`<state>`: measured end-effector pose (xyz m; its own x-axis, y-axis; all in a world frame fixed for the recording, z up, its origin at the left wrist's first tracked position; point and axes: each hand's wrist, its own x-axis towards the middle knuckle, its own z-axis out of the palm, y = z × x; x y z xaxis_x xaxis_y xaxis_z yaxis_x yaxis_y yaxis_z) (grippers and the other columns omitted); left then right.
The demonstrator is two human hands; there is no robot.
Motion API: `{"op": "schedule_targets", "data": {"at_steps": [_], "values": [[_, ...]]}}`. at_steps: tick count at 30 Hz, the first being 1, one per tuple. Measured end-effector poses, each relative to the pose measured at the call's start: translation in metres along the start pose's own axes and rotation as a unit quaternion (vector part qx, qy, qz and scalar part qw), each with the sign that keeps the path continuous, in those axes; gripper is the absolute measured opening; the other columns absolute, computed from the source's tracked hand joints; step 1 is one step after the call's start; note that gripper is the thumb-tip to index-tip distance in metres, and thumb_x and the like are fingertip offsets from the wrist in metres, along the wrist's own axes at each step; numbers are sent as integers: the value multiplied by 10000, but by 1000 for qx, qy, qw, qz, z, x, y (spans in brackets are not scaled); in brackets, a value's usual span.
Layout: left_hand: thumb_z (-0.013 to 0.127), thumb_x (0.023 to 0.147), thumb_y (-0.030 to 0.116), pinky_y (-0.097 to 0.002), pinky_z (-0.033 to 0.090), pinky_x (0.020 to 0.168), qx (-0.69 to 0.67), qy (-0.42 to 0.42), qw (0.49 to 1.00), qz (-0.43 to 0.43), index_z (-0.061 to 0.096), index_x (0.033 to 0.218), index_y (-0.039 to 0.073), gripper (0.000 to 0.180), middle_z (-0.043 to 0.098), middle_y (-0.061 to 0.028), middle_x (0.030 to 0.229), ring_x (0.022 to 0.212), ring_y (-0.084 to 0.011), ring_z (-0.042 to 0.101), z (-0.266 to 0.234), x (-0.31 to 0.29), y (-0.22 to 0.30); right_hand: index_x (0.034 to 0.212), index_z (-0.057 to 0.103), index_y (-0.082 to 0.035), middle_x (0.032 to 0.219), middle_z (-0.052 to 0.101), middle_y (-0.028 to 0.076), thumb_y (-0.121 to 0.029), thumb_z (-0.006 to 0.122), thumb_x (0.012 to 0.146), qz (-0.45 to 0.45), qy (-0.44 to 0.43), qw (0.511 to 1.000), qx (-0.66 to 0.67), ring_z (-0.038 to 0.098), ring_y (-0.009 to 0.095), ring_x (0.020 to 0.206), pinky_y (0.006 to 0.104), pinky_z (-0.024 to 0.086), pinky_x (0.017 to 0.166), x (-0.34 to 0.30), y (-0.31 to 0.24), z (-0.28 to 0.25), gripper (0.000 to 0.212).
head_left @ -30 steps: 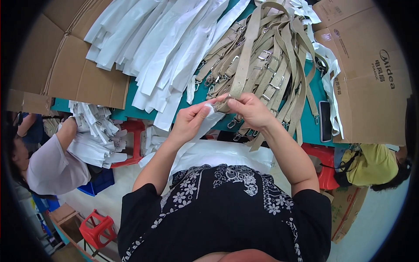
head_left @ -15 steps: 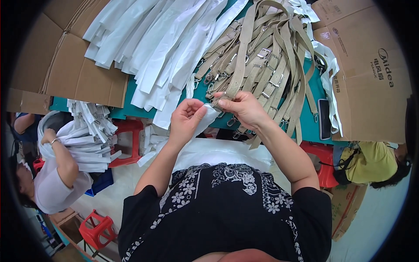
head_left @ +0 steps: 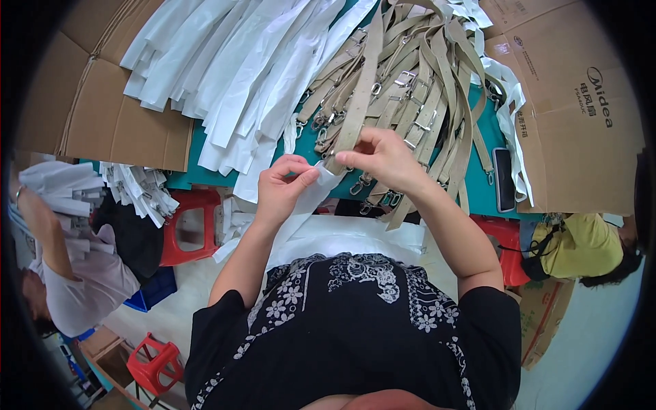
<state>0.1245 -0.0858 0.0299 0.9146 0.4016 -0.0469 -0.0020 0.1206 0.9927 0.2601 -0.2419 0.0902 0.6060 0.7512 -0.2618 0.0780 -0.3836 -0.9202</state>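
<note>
My left hand point(head_left: 285, 186) pinches the edge of a white plastic sleeve point(head_left: 316, 191) that hangs down toward my lap. With thumb and fingers, my right hand point(head_left: 383, 158) grips a beige strap point(head_left: 359, 96) close to its end. That end sits at the mouth of the sleeve, between the two hands; how far inside it lies is hard to see. Beyond my right hand lies a heap of beige straps point(head_left: 425, 102) with silver buckles and clasps. Long white sleeves point(head_left: 256, 75) lie side by side to the left of the heap.
The table point(head_left: 484, 188) is green. A phone point(head_left: 503, 179) lies near its right edge. Cardboard boxes point(head_left: 570, 130) flank the table. Red stools point(head_left: 156, 363) stand on the floor. A co-worker point(head_left: 85, 280) at left handles white wrapped strips; a person in yellow point(head_left: 581, 249) is at right.
The strap's end has moved down against the sleeve's mouth, and my right hand's fingers have shifted on it. At left, the co-worker has lifted a white bundle away from the hanging pile.
</note>
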Motion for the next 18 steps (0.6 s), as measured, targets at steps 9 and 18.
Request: {"op": "schedule_targets", "data": {"at_steps": [9, 18], "values": [[654, 769, 52, -197, 386, 661, -31, -25, 999, -3, 619, 770, 29, 42, 550, -11, 856, 752, -75, 489, -3, 4, 8, 926, 640, -26, 834, 596, 28, -190, 670, 764, -14, -66, 998, 20, 539, 92, 771, 240, 428, 666, 9, 24, 12, 233], [612, 828, 113, -174, 373, 613, -30, -1, 999, -26, 571, 846, 46, 80, 546, 43, 744, 687, -30, 469, -21, 0, 4, 875, 572, -90, 765, 573, -27, -188, 619, 820, 47, 27, 936, 347, 512, 64, 675, 230, 427, 648, 45, 20, 20, 121]]}}
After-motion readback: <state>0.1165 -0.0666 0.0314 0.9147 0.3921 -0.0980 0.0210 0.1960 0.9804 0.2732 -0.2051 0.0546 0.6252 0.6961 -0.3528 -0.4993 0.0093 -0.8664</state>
